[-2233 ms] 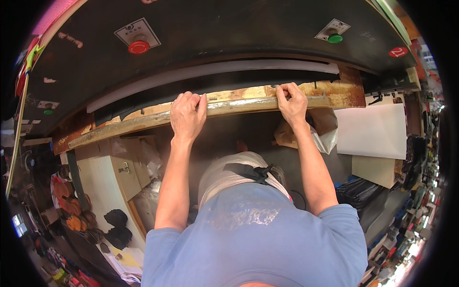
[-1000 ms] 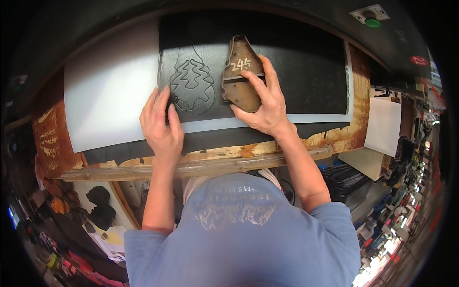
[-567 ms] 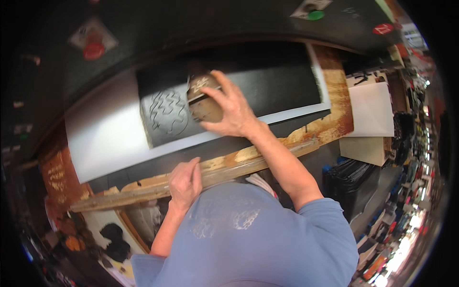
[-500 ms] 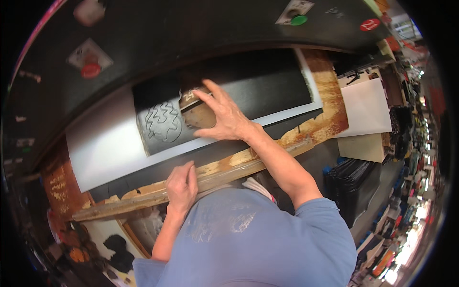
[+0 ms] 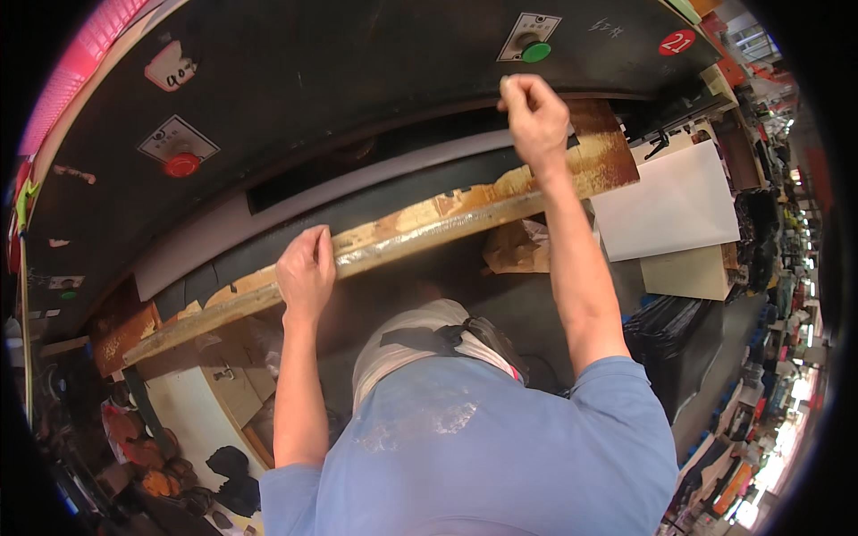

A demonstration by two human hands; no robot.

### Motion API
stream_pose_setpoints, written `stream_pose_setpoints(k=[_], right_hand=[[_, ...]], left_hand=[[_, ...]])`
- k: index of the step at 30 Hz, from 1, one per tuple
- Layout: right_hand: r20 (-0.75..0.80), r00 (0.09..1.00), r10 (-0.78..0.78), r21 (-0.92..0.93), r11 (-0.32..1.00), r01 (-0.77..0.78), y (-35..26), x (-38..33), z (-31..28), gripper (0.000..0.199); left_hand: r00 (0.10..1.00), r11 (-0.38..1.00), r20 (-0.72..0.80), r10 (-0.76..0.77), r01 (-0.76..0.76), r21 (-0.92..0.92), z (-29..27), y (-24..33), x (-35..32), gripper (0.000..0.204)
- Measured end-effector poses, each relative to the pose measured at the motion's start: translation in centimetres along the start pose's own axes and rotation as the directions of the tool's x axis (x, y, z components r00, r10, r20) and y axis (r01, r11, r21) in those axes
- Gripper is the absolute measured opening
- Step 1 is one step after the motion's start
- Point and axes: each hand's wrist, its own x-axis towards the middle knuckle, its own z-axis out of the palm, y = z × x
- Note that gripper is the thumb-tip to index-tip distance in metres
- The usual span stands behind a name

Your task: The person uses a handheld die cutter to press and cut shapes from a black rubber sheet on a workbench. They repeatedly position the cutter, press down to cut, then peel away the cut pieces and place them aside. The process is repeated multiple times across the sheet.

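My left hand is closed and lies over the wooden front edge of a worn board; no object shows in its fingers. Up at the right, my right hand is closed, thumb pressed against the curled fingers, with nothing visible in it. It is just below a green push button on the dark machine front. A white sheet with black material on it lies on the board, mostly hidden under the machine front.
A red push button sits on the machine's left part. At the right are a white sheet on a pale box and a black plastic-wrapped stack. Brown and black pieces lie at lower left.
My right hand has left the black material, closed, and risen to the right near the green button. My left hand has moved left along the edge. The machine front now covers most of the sheet.
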Motion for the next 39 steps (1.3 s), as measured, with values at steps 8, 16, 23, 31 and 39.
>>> stream_pose_setpoints(k=[8,16,23,31,39], right_hand=[[0.217,0.976,0.008,-0.393,0.916,0.08,2.9,-12.2,2.1,0.012],[0.171,0.984,0.047,-0.384,0.923,0.022,2.4,-11.8,1.9,0.013],[0.143,0.946,0.29,-0.202,0.945,-0.259,3.5,-11.7,1.7,0.017],[0.217,0.969,-0.121,-0.133,0.979,0.152,0.3,-9.8,8.7,0.036],[0.494,0.849,-0.187,-0.211,0.922,0.325,0.2,-5.0,17.1,0.081]], left_hand=[[0.999,0.999,0.03,-0.014,0.013,0.037,-0.3,0.7,0.8,0.01],[0.996,0.99,0.023,0.091,-0.093,0.107,0.0,1.8,-0.5,0.018],[0.999,0.99,0.006,0.053,-0.053,0.13,0.3,2.8,-1.5,0.014],[0.966,0.992,0.235,-0.112,0.124,-0.039,-2.1,2.4,-0.4,0.014],[0.995,0.991,0.098,0.006,-0.018,0.131,0.4,-1.9,12.1,0.05]])
